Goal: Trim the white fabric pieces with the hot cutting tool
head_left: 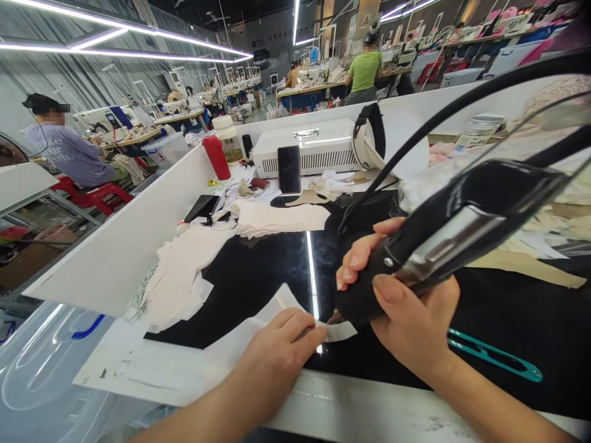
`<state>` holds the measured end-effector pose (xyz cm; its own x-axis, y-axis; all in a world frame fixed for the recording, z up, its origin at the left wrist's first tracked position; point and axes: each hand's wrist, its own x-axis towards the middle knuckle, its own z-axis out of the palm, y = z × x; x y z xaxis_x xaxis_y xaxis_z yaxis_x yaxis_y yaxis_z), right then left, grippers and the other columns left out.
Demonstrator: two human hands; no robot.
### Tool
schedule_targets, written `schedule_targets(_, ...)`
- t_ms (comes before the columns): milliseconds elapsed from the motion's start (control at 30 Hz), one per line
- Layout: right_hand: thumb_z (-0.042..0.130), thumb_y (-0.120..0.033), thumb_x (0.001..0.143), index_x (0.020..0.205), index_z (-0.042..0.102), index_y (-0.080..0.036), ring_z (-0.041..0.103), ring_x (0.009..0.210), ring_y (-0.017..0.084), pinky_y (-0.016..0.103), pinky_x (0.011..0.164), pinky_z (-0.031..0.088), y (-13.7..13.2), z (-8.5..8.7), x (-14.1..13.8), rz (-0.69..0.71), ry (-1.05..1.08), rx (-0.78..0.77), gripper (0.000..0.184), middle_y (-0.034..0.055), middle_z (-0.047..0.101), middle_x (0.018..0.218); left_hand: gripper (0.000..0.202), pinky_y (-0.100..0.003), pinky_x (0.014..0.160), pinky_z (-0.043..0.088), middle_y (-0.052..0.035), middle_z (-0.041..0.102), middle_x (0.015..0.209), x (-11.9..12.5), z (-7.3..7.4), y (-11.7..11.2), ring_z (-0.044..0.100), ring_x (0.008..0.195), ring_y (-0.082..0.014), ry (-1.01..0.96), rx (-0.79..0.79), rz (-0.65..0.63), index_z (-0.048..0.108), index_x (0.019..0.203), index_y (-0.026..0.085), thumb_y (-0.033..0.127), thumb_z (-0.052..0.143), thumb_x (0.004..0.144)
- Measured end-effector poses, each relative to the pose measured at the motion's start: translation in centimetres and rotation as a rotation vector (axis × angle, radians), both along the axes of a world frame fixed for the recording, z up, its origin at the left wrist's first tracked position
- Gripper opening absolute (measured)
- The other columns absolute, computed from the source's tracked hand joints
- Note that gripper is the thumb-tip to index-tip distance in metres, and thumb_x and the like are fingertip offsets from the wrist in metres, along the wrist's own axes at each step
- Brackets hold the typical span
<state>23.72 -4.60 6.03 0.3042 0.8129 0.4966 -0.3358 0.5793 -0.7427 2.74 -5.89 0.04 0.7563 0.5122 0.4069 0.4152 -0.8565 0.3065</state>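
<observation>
My right hand [415, 314] is wrapped around a black corded handheld tool [443, 227] with a shiny metal lever along its side. The tool tilts down to the left, and its small tip is beside the narrow end of a pale fabric piece [258, 323]. Whether the tip touches the fabric, I cannot tell. With fingers curled and pressed together, my left hand [281, 344] grips that piece near the same end, low over the black work surface [249, 277]. Right of my right hand lies a teal thread snipper or cutter-like tool [496, 355].
Stacked pale pink fabric pieces [184, 264] lie at left, with more cut pieces [281, 216] behind. A phone [289, 169] leans on a white vented box [307, 147]. A red cup [216, 157] stands near the low white wall [133, 227]. Cables arc at right. Other people sit farther off.
</observation>
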Motion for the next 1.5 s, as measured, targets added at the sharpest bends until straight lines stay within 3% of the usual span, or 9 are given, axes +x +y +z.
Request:
schedule_targets(167, 0.099, -0.043, 0.093, 0.124, 0.07, -0.031, 0.065, 0.059, 0.014, 0.028, 0.049, 0.057, 0.1, -0.4, -0.9, 0.017, 0.002, 0.001, 0.044, -0.0031, 0.078, 0.09, 0.033, -0.033, 0.094, 0.07, -0.0084, 0.076, 0.117, 0.0, 0.0, 0.1, 0.073, 0.106, -0.0232, 0.009, -0.005, -0.002, 0.068, 0.138, 0.014, -0.001, 0.051, 0.114)
schedule_targets(367, 0.096, -0.046, 0.097, 0.119, 0.069, -0.031, 0.068, 0.065, 0.014, 0.027, 0.053, 0.06, 0.2, -0.3, -1.0, -0.04, -0.046, -0.048, 0.039, -0.0046, 0.075, 0.089, 0.038, -0.034, 0.097, 0.07, -0.0087, 0.073, 0.117, -0.1, -0.1, 0.0, 0.072, 0.108, -0.0232, 0.027, -0.017, 0.005, 0.068, 0.141, 0.016, -0.003, 0.052, 0.112)
schedule_targets(533, 0.1, -0.051, 0.093, 0.124, 0.07, -0.032, 0.065, 0.065, 0.012, 0.026, 0.055, 0.059, 0.6, -0.4, -1.6, -0.025, 0.01, -0.042, 0.047, -0.0055, 0.076, 0.09, 0.037, -0.031, 0.092, 0.069, -0.0088, 0.072, 0.116, -0.2, -0.4, -0.2, 0.072, 0.106, -0.0225, 0.026, -0.002, 0.034, 0.069, 0.141, 0.017, -0.002, 0.053, 0.113)
schedule_targets(733, 0.099, -0.057, 0.092, 0.111, 0.072, -0.031, 0.071, 0.069, 0.011, 0.025, 0.067, 0.065, 0.7, -0.7, -2.1, -0.044, -0.03, -0.089, 0.043, -0.0067, 0.075, 0.088, 0.034, -0.033, 0.087, 0.07, -0.0088, 0.071, 0.112, -0.2, -0.2, -0.2, 0.072, 0.102, -0.0232, 0.022, 0.015, 0.052, 0.07, 0.142, 0.018, 0.004, 0.051, 0.117)
schedule_targets(967, 0.101, -0.053, 0.091, 0.122, 0.069, -0.032, 0.065, 0.062, 0.012, 0.027, 0.056, 0.06, 1.3, -0.3, -2.4, -0.03, 0.01, -0.036, 0.049, -0.007, 0.077, 0.088, 0.032, -0.032, 0.089, 0.07, -0.0084, 0.071, 0.113, -0.1, -0.2, -0.4, 0.071, 0.102, -0.0224, 0.014, 0.004, 0.068, 0.07, 0.14, 0.019, 0.006, 0.05, 0.119)
schedule_targets(1167, 0.098, -0.056, 0.091, 0.111, 0.067, -0.03, 0.068, 0.065, 0.013, 0.029, 0.06, 0.063, 1.6, -0.3, -3.0, -0.095, -0.063, -0.085, 0.045, -0.0061, 0.073, 0.086, 0.026, -0.034, 0.091, 0.07, -0.0096, 0.071, 0.112, -0.1, -0.6, -0.4, 0.072, 0.106, -0.024, 0.016, 0.001, 0.077, 0.071, 0.137, 0.018, 0.009, 0.056, 0.118)
schedule_targets(1367, 0.101, -0.06, 0.088, 0.115, 0.069, -0.031, 0.068, 0.066, 0.014, 0.03, 0.061, 0.064, 1.7, 0.1, -1.7, -0.089, -0.071, -0.052, 0.051, -0.0054, 0.077, 0.089, 0.042, -0.033, 0.09, 0.07, -0.0089, 0.074, 0.115, -0.5, -0.5, -0.1, 0.074, 0.105, -0.023, 0.006, -0.047, 0.054, 0.072, 0.14, 0.02, -0.002, 0.052, 0.111)
schedule_targets(1500, 0.099, -0.062, 0.089, 0.115, 0.069, -0.03, 0.074, 0.075, 0.015, 0.032, 0.072, 0.067, 2.0, 0.6, 0.3, -0.188, -0.223, -0.046, 0.051, -0.0054, 0.079, 0.093, 0.034, -0.033, 0.098, 0.069, -0.0091, 0.076, 0.119, -1.2, 0.6, 1.2, 0.076, 0.106, -0.0211, -0.025, -0.111, 0.079, 0.074, 0.134, 0.019, 0.003, 0.052, 0.115)
